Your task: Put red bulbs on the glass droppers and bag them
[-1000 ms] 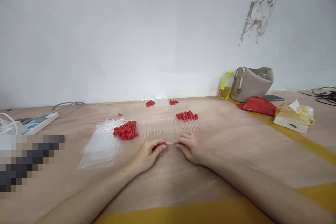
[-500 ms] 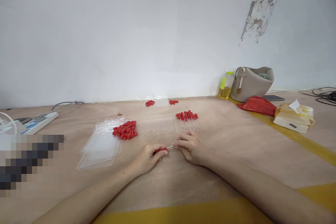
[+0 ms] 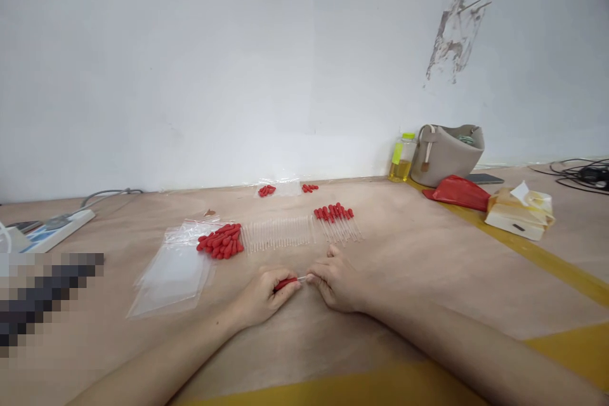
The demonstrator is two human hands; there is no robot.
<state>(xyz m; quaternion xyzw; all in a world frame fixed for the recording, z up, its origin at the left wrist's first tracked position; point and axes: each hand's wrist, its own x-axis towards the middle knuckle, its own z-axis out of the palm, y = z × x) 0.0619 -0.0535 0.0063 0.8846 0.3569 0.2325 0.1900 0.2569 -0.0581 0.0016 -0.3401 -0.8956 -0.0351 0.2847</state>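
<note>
My left hand (image 3: 269,295) is closed round a red rubber dropper bulb (image 3: 285,283) above the table. My right hand (image 3: 335,279) pinches a thin clear glass dropper tube (image 3: 302,278), whose end meets the bulb's mouth; how deep it sits is hidden by the fingers. Beyond the hands lies a row of clear tubes (image 3: 276,234) side by side. Left of that row is a pile of loose red bulbs (image 3: 221,241). On its right, several droppers with red bulbs on their tubes (image 3: 335,216) lie together.
Clear zip bags (image 3: 169,273) lie at the left, partly under the bulb pile. Small groups of red bulbs (image 3: 267,190) rest near the wall. At right stand a bottle of yellow liquid (image 3: 400,162), a grey bag (image 3: 445,155) and a tissue pack (image 3: 518,212). A power strip (image 3: 59,231) lies far left.
My hands have come closer together, and less of the tube shows between them. The whole view has shifted slightly, with things on the table appearing a little further left.
</note>
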